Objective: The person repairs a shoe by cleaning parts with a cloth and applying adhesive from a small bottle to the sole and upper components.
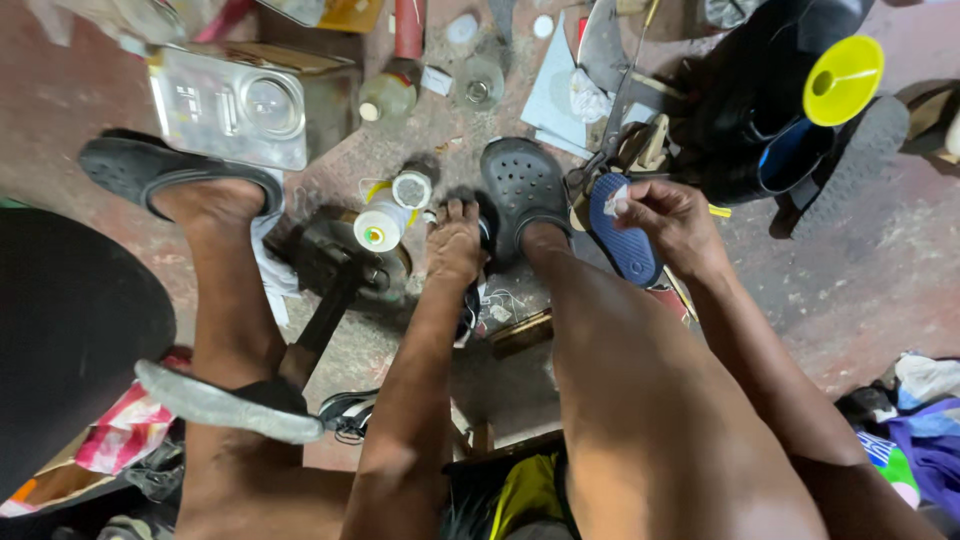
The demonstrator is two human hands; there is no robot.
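Nearest the camera are the person's bare knees and forearms, reaching down toward the floor (860,280), where the work lies. The step in hand looks like the preparing of a shoe sole, wiping or dabbing it before a repair.

The right hand (668,218) is pinched closed on a small white scrap (616,197), pressed against the top of a blue sole (622,232) that stands tilted just beside the right foot in its black perforated clog (522,185). The left hand (455,243) rests lower, fingers curled downward onto something dark between the feet; what it grips, I cannot tell.

Just beyond the left hand lie two white glue bottles (385,217), touching each other. Carrying on would call for steady pressure along the sole while the other hand braces it.

Farther off sit a dented metal tin (228,105) and a yellow funnel (843,80) stuck in a dark boot (740,110).
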